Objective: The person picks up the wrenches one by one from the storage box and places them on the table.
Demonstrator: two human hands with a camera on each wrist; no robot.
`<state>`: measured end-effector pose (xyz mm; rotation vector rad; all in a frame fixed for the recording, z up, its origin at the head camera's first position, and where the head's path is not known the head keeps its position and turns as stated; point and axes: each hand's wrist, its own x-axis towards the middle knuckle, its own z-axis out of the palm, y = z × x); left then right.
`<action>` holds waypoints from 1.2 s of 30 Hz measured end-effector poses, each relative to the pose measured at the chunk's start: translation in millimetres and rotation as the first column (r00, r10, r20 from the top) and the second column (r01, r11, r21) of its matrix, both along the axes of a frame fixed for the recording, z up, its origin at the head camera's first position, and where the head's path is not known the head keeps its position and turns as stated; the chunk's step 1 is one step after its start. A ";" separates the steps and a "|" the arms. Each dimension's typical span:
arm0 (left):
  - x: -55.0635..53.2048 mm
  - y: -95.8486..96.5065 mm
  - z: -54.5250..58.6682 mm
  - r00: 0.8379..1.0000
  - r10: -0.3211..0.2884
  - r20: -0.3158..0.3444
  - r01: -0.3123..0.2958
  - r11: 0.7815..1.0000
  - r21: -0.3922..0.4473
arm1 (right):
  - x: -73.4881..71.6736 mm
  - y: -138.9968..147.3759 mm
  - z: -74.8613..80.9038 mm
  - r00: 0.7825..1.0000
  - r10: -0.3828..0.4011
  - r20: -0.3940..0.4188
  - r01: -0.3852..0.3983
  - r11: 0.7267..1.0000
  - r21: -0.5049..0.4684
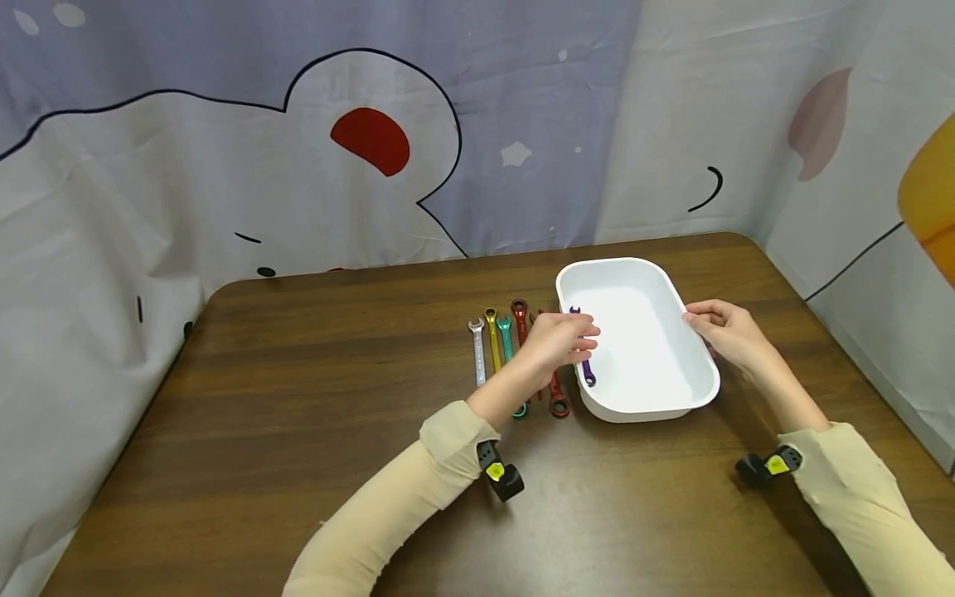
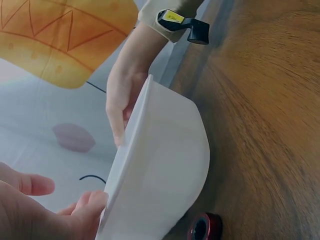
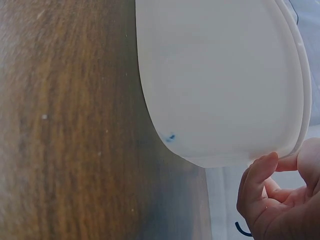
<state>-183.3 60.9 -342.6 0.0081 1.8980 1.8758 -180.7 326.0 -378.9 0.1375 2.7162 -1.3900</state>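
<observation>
A white rectangular tray [image 1: 645,332] sits on the table's right side. At its right rim, my right hand [image 1: 727,333] pinches the edge between thumb and fingers; the right wrist view shows this hand [image 3: 282,192] at a corner. My left hand [image 1: 555,340] reaches over the left rim, its fingers loosely extended, thumb apart from them in the left wrist view. Under those fingers a purple wrench [image 1: 588,371] lies inside the tray along the left wall, partly hidden by the hand.
Left of the tray lie several wrenches side by side: silver [image 1: 479,352], yellow [image 1: 492,338], teal [image 1: 506,336] and red [image 1: 520,319]. The left hand and forearm cover parts of them. A red ring end [image 1: 559,404] lies close to the tray. Printed curtains [image 1: 522,124] hang behind the brown table [image 1: 298,414].
</observation>
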 end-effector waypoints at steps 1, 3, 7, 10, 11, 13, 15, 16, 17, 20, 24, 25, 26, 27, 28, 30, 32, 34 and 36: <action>-0.2 1.3 0.1 1.000 0.001 -0.001 -0.001 1.000 -0.007 | 0.0 -0.1 0.1 1.000 0.000 0.001 0.000 1.000 -0.001; -0.7 4.4 0.4 1.000 0.002 -0.003 -0.002 1.000 -0.014 | 0.2 -0.1 0.4 1.000 -0.001 0.004 0.001 1.000 -0.004; -1.1 11.0 0.4 1.000 0.010 -0.007 -0.011 1.000 -0.025 | 0.3 0.6 0.7 1.000 0.001 0.008 -0.001 1.000 -0.003; -0.6 15.9 0.4 1.000 0.018 -0.005 -0.018 1.000 -0.026 | 0.3 1.2 0.2 1.000 0.000 0.010 0.000 1.000 0.003; -0.5 17.5 0.3 1.000 0.022 -0.003 -0.022 0.999 -0.025 | 0.3 1.5 -0.1 1.000 -0.001 0.011 0.001 1.000 0.004; -0.4 20.3 0.1 1.000 0.027 -0.002 -0.027 0.999 -0.026 | 0.5 1.8 -0.6 1.000 -0.002 0.014 0.002 1.000 0.006; -0.3 22.8 0.0 1.000 0.028 -0.005 -0.028 0.999 -0.026 | 0.8 2.0 -1.0 1.000 -0.004 0.016 0.004 1.000 0.007; -0.5 24.0 -0.2 1.000 0.027 -0.007 -0.027 0.999 -0.026 | 0.9 2.2 -1.2 1.000 -0.005 0.016 0.005 1.000 0.007; -0.7 25.2 -0.3 1.000 0.028 -0.009 -0.028 0.999 -0.025 | 1.1 2.3 -1.4 1.000 -0.006 0.016 0.006 1.000 0.007; -1.1 28.2 -0.3 0.999 0.030 -0.012 -0.030 0.999 -0.014 | 1.2 2.6 -1.7 1.000 -0.008 0.014 0.008 1.000 0.001; -1.8 31.8 -0.9 0.999 0.039 -0.009 -0.039 0.999 0.002 | 0.8 2.5 -1.9 1.000 -0.006 0.012 0.007 1.000 -0.007; -2.0 32.7 -1.3 0.999 0.044 -0.009 -0.044 0.999 0.004 | 0.7 2.4 -1.9 1.000 -0.006 0.011 0.006 1.000 -0.009; -2.2 33.7 -1.7 0.999 0.046 -0.011 -0.046 0.999 0.001 | 0.7 2.3 -1.9 1.000 -0.006 0.011 0.006 1.000 -0.008; -2.4 34.7 -2.3 0.999 0.048 -0.016 -0.048 0.999 -0.007 | 0.7 2.2 -1.8 1.000 -0.005 0.010 0.005 1.000 -0.007; -2.7 36.0 -3.0 0.999 0.051 -0.019 -0.051 0.999 -0.014 | 0.6 2.3 -1.8 1.000 -0.006 0.009 0.006 1.000 -0.006; -3.4 38.8 -4.4 0.998 0.063 -0.028 -0.064 0.997 -0.033 | 0.7 2.5 -1.8 1.000 -0.007 0.008 0.007 1.000 -0.005; -4.5 41.5 -6.0 0.997 0.074 -0.034 -0.076 0.996 -0.052 | 0.9 2.5 -1.9 1.000 -0.005 0.005 0.005 1.000 -0.007; -5.7 44.0 -7.3 0.995 0.090 -0.036 -0.092 0.993 -0.068 | 1.1 2.3 -2.0 1.000 -0.003 0.002 0.003 1.000 -0.007; -6.6 45.7 -8.1 0.994 0.101 -0.038 -0.104 0.990 -0.097 | 1.4 2.0 -1.9 1.000 -0.003 -0.001 0.003 1.000 -0.006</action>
